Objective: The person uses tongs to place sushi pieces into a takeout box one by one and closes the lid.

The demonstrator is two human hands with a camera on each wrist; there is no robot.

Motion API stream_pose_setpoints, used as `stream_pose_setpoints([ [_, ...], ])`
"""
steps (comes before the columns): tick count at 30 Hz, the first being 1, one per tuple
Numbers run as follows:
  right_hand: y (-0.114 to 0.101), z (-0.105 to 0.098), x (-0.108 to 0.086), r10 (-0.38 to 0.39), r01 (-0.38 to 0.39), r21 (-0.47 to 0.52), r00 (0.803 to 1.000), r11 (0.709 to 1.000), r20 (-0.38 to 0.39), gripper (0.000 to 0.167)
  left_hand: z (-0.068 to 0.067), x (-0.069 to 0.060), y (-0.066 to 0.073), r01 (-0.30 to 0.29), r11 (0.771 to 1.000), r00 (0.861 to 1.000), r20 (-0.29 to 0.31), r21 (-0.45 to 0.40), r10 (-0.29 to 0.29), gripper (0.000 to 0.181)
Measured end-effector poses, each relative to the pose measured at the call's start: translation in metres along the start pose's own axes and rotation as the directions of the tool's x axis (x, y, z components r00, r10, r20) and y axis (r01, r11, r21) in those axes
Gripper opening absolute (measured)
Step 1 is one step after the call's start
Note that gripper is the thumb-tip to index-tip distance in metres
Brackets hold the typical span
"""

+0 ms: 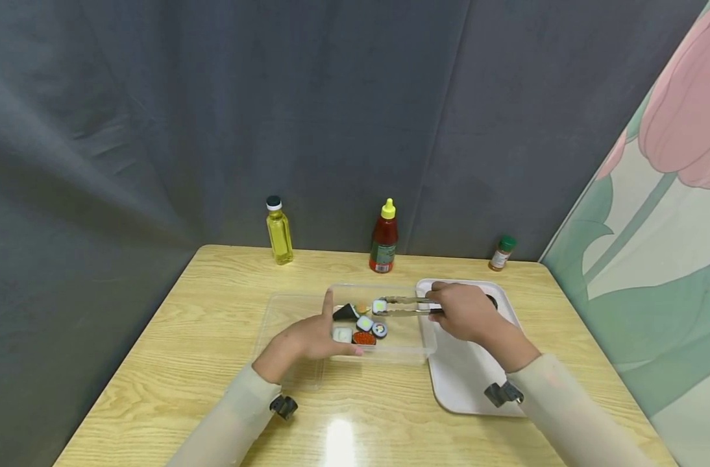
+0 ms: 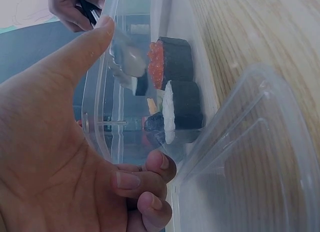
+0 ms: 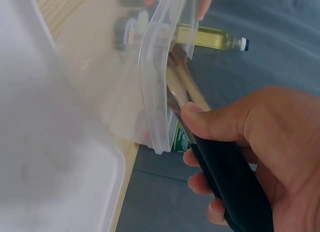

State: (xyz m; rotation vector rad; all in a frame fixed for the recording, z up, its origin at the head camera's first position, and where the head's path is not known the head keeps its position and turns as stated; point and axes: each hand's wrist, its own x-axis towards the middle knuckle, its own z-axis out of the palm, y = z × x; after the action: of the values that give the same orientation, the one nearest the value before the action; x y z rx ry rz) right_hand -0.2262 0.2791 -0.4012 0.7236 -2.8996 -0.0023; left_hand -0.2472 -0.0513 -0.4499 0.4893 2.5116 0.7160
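Note:
My right hand [image 1: 466,311] holds tongs [image 3: 225,182] by their black handles. Between the tong tips is a square sushi roll [image 1: 379,307] with a yellow-green centre, over the clear plastic container [image 1: 410,354]. At the container's left end my left hand [image 1: 314,336] grips it, thumb along the near rim and the other fingers bent at the end wall in the left wrist view. Inside sit a red roe sushi [image 1: 364,338], a white-topped sushi [image 1: 342,335], a black-wrapped triangular piece [image 1: 346,312], another square roll [image 1: 364,323] and a round roll [image 1: 379,330].
The container's clear lid [image 1: 273,318] lies folded out to the left. A white tray [image 1: 463,383] is at the right, with a dark piece [image 1: 492,301] partly behind my right hand. Along the back stand an oil bottle [image 1: 280,237], a red sauce bottle [image 1: 384,240] and a green-capped jar [image 1: 501,254].

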Motion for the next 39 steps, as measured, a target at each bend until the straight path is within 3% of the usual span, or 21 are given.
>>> stream_pose_setpoints([
  [5,-0.005,0.004,0.007,0.000,0.001,-0.030,1.000,1.000,0.020,0.017,-0.001,-0.001,0.000,-0.004,1.000,1.000,-0.002,-0.010,0.004,0.147],
  [12,-0.011,0.010,0.014,-0.010,0.009,-0.077,1.000,0.997,-0.007,0.015,0.000,-0.001,0.000,-0.004,1.000,1.000,-0.013,-0.023,0.003,0.146],
  [21,-0.010,0.011,0.013,0.052,-0.051,-0.042,0.998,0.998,0.029,0.013,0.000,0.000,-0.001,0.001,0.999,1.000,0.002,-0.034,-0.001,0.145],
  [33,0.003,-0.013,-0.015,0.193,-0.197,0.132,0.980,0.971,0.040,0.042,0.001,0.002,-0.002,0.000,1.000,1.000,0.004,-0.021,0.000,0.148],
  [39,0.014,-0.021,-0.031,0.261,-0.250,0.302,0.965,0.920,0.004,0.054,0.002,0.002,-0.002,0.005,0.999,1.000,-0.001,-0.039,-0.005,0.147],
])
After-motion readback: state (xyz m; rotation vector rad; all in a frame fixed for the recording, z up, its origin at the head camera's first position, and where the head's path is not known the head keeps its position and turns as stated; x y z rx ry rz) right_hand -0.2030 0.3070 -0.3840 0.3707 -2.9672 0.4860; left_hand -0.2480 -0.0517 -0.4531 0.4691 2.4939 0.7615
